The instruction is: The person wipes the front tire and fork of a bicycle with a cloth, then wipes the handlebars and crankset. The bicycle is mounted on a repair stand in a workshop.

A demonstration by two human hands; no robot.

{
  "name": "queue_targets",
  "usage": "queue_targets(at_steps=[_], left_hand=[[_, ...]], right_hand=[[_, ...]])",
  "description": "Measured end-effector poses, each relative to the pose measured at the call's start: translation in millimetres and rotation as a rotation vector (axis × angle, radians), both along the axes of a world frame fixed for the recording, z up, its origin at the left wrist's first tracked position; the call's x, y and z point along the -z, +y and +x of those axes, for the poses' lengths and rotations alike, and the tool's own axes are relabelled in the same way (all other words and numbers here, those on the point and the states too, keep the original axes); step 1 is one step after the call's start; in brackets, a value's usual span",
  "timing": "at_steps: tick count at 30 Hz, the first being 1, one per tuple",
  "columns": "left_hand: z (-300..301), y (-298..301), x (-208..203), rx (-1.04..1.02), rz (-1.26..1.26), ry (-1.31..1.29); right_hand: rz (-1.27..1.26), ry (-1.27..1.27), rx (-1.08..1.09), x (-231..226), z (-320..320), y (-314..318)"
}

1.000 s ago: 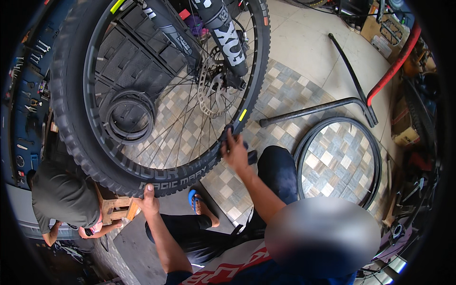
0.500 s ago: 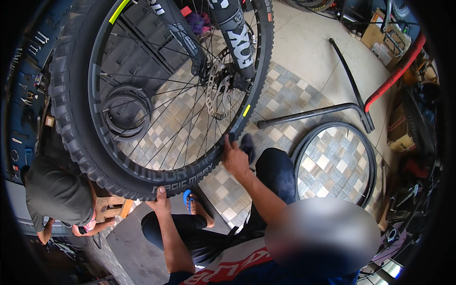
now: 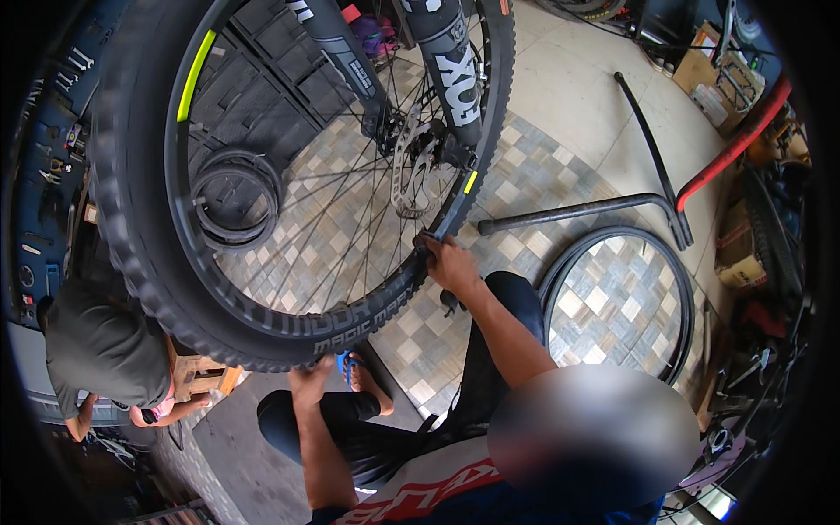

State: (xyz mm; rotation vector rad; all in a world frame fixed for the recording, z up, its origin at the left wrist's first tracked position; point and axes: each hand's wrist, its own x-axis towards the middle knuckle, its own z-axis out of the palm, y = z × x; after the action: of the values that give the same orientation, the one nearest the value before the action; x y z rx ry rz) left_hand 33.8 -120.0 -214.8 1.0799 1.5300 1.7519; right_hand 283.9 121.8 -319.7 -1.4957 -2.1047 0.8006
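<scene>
a knobby mountain-bike tire (image 3: 227,328), the largest thing there, stood at the far side of both hands and filled the scene's left and middle. being a ring, it had no single long axis; its near arc swept from the left past the left hand (image 3: 311,376) and then bent away, far and right, to the right hand (image 3: 453,264). the left hand was nearer the lettered stretch, just at the outer tread, while the right was closer to the rim (image 3: 185,157), reaching in from the right. the tire looked black, its blocky tread blurred at the left, pale grey lettering along its near sidewall. inside it a black suspension fork (image 3: 446,48) came in from the far side, beside a thin pierced brake rotor (image 3: 401,179); a yellow band (image 3: 197,74) marked the rim's far left. the right index finger lay over the tire toward the rim, the others mostly hidden; the left fingers were blurred and bunched at the tread, and how tightly either hand closed could not be told.
</scene>
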Motion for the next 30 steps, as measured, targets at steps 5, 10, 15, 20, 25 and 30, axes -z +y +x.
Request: queue_targets(at_steps=[5,10,15,20,25,30], left_hand=[[-8.4,15.1,-38.7,-0.197,0.202,-0.079],[-6.4,35.6,-53.9,-0.163,0.124,0.049],[-2.9,38.4,-36.9,-0.144,0.135,0.043],[2.1,43.4,-26.8,-0.193,0.150,0.028],[3.2,42.0,-34.7,-0.088,0.148,-0.044],[8.6,46.3,-26.8,-0.132,0.188,-0.067]], right_hand=[[-0.036,-0.081,0.037,-5.8,-13.8,-17.5],[-0.030,-0.020,-0.079,-10.4,-12.6,-22.9],[-0.050,-0.076,0.017,-0.5,-16.9,9.1],[-0.117,0.119,0.118,-0.4,-45.3,-63.8],[-0.039,0.020,-0.026,-10.9,-20.6,-19.8],[-0.125,0.096,0.060,-25.2,-31.4,-47.8]])
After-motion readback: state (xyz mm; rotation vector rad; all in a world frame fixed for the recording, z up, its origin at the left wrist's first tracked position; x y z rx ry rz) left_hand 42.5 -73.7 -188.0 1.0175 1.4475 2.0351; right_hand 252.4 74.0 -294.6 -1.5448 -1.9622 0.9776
